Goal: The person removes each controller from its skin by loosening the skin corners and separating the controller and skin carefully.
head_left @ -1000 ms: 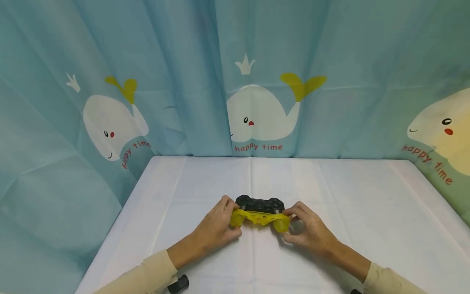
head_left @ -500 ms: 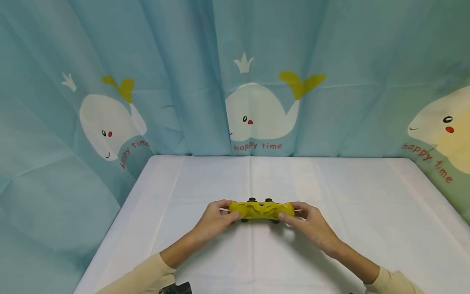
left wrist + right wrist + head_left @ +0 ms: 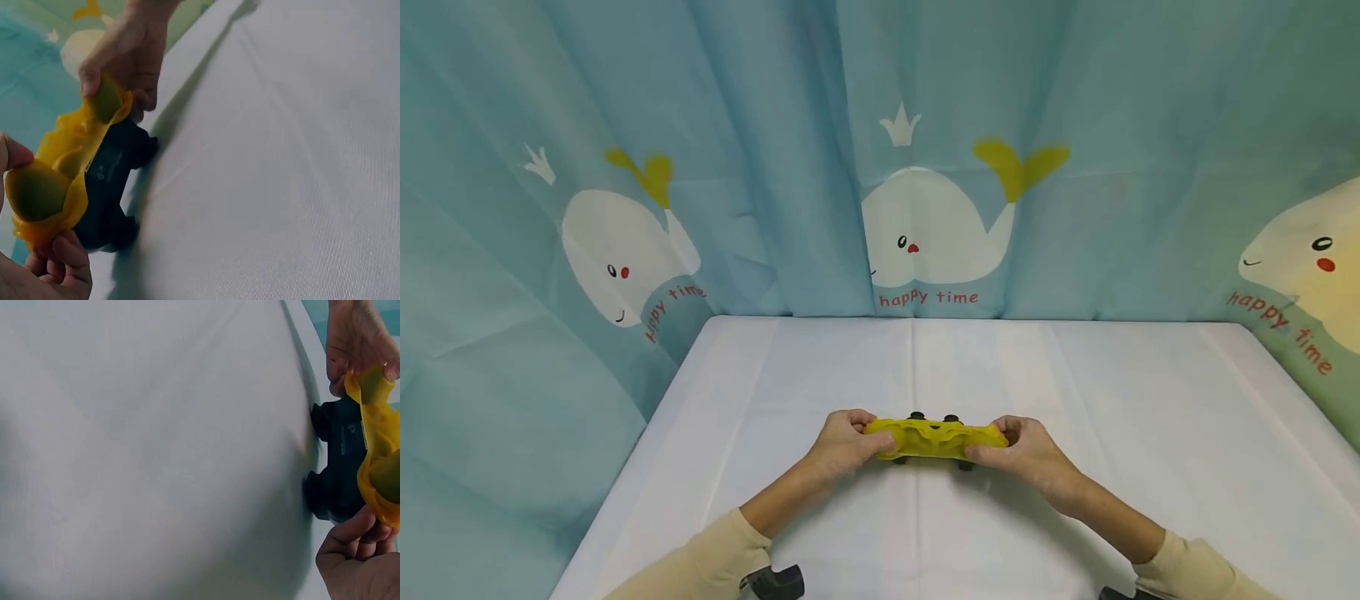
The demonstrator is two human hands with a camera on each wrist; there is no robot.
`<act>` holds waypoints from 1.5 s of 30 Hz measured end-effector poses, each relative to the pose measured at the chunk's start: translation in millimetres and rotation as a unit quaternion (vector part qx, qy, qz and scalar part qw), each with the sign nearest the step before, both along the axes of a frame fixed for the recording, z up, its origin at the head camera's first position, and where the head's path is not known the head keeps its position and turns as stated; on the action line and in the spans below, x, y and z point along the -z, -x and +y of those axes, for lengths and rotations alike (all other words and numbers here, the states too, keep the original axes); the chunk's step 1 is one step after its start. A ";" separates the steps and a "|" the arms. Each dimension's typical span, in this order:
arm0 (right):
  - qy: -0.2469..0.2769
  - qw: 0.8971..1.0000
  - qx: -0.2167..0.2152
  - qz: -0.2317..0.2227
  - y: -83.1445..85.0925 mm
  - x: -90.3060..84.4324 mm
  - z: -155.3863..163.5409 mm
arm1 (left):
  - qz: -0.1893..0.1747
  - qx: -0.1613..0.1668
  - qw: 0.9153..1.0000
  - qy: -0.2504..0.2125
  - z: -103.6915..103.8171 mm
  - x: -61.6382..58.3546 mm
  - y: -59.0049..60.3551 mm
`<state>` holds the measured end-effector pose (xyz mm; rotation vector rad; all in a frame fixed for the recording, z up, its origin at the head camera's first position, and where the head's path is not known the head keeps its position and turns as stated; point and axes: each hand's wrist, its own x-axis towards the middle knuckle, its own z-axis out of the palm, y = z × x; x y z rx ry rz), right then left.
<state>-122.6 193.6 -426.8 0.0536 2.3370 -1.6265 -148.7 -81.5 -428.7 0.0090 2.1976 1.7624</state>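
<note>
The only words that can be read are "happy time", in red lettering on the blue curtain [image 3: 790, 125] that hangs behind the surface. They stand three times in the head view: slanting under the white whale at centre left [image 3: 625, 258], level under the whale at the centre of the frame [image 3: 928, 233], and slanting downward under the whale at the right edge [image 3: 1311, 250]. The small white label on the black controller [image 3: 109, 162] in the wrist views is too blurred to read.

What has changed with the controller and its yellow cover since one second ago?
The yellow cover was pulled up over the black controller, which now shows only small knobs on top. Both the left hand and the right hand kept gripping its ends, above the white table.
</note>
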 end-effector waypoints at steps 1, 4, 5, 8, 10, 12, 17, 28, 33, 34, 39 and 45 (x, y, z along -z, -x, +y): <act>-0.004 1.000 -0.001 -0.002 -1.3 1.0 -0.9 | -0.002 0.003 1.000 0.002 1.0 0.5 -1.1; -0.014 1.000 -0.003 -0.001 -3.0 3.0 -2.3 | 0.007 0.004 1.000 0.004 2.2 1.8 -3.4; -0.013 1.000 -0.005 0.000 -3.1 3.1 -2.7 | 0.011 0.001 1.000 0.004 2.2 2.0 -3.9; -0.012 1.000 -0.005 0.003 -2.9 3.2 -3.6 | 0.029 -0.008 1.000 0.008 2.2 2.9 -4.7; -0.010 1.000 -0.004 0.001 -3.3 3.3 -3.7 | 0.044 -0.010 0.999 0.005 2.6 4.3 -5.4; -0.016 1.000 0.002 0.002 -4.1 3.4 -3.7 | 0.061 -0.010 0.998 0.001 3.4 6.5 -6.3; -0.022 0.999 0.038 0.025 -6.0 3.4 -4.6 | 0.115 -0.009 0.993 -0.005 7.2 10.4 -7.8; -0.023 0.995 0.055 0.081 -5.2 -0.3 -1.8 | 0.126 -0.001 0.992 -0.022 12.5 5.3 -4.1; -0.059 0.992 0.024 0.113 -5.7 -2.0 3.3 | 0.144 0.023 0.989 0.015 9.7 -0.9 -4.3; -0.068 0.989 0.023 0.127 -6.1 -2.0 4.1 | 0.151 0.030 0.988 0.027 9.0 -1.9 -4.6; -0.092 0.976 0.049 0.192 -5.8 -1.8 6.7 | 0.154 0.064 0.985 0.050 8.3 -2.0 -2.3; -0.120 0.975 0.031 0.185 -2.5 -2.0 6.3 | 0.187 0.035 0.978 0.082 8.0 -0.5 -1.8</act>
